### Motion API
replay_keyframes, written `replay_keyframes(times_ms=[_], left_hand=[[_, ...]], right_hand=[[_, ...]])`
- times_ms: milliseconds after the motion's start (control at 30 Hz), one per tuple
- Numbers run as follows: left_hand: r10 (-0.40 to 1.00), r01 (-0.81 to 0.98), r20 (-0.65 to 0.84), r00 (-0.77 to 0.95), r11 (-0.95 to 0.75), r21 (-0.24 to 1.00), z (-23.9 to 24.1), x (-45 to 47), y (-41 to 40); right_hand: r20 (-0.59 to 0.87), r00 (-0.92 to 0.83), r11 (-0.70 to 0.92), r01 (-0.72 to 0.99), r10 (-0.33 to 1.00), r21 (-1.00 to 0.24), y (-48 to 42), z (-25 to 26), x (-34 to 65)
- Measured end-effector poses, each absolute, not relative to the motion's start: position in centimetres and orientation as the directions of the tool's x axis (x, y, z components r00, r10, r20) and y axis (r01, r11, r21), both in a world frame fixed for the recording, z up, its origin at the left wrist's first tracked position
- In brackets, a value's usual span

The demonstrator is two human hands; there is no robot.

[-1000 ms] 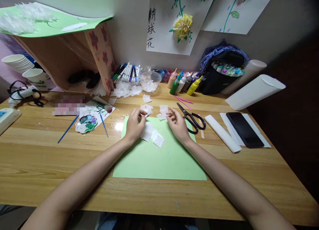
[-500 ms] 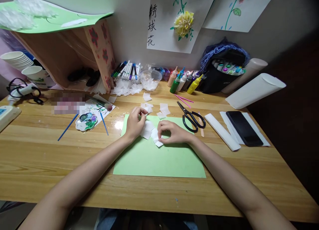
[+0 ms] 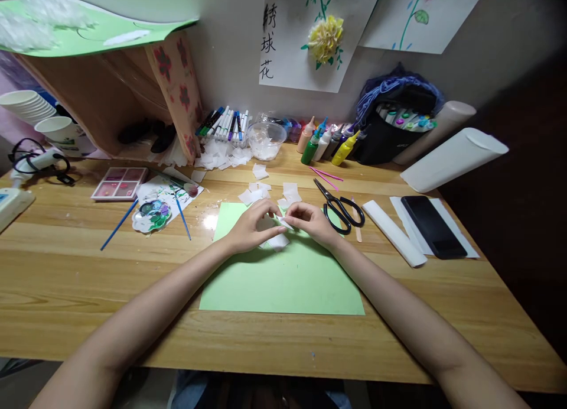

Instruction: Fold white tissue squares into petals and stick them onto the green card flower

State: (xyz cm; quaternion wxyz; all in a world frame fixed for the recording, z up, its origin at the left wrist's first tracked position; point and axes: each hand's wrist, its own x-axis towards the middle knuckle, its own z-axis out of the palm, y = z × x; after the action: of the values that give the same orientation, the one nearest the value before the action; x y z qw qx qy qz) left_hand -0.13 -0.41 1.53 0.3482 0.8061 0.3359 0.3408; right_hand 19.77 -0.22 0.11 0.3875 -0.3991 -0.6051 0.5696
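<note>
From the head camera, you have one small white paper square (image 3: 284,222) pinched between both hands, just above the far edge of the light green paper sheet (image 3: 283,279) that lies flat on the wooden worktop (image 3: 88,267). The step in hand looks like shaping that single piece at the fingertips. Any next move on it calls for a light, even pinch, since the paper seems thin.

Your left hand (image 3: 250,226) is curled nearly closed, with thumb and forefinger meeting on the square's left end. Your right hand (image 3: 312,220) is closed the same way on its right end. Whether the square is already creased is too small to tell.

A few loose white paper squares (image 3: 279,242) lie on the sheet under your left hand. The black-handled scissors (image 3: 339,208) lie just beside your right hand.
</note>
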Motion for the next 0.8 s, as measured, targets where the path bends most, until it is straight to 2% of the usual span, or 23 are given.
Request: replay_keyframes(times_ms=[333,467,533,633,800], left_hand=[[0.818,0.253,0.283,0.502,-0.451,0.856,1.6,-0.2,0.0],[0.798,0.233,0.175,0.577,-0.366,0.901,1.8,-0.4,-0.1],[0.759,0.255,0.159,0.631,-0.397,0.882,1.8,-0.3,-0.2],[0.762,0.342,0.225,0.608,-0.506,0.792,1.7,0.0,-0.4],[0.839,0.528,0.442,0.318,-0.544,0.652,1.0,0.3,-0.4]], right_hand=[[0.077,-0.314,0.079,-0.007,0.946,-0.997,0.1,-0.1,19.9],[0.063,-0.228,0.046,-0.076,0.972,-0.996,0.4,-0.6,20.1],[0.047,-0.185,0.030,-0.097,0.982,-0.995,0.6,-0.8,20.1],[0.025,-0.156,0.014,-0.067,0.987,-0.998,0.3,-0.7,19.7],[-0.012,-0.115,-0.016,-0.032,0.993,-0.999,-1.1,-0.3,18.2]])
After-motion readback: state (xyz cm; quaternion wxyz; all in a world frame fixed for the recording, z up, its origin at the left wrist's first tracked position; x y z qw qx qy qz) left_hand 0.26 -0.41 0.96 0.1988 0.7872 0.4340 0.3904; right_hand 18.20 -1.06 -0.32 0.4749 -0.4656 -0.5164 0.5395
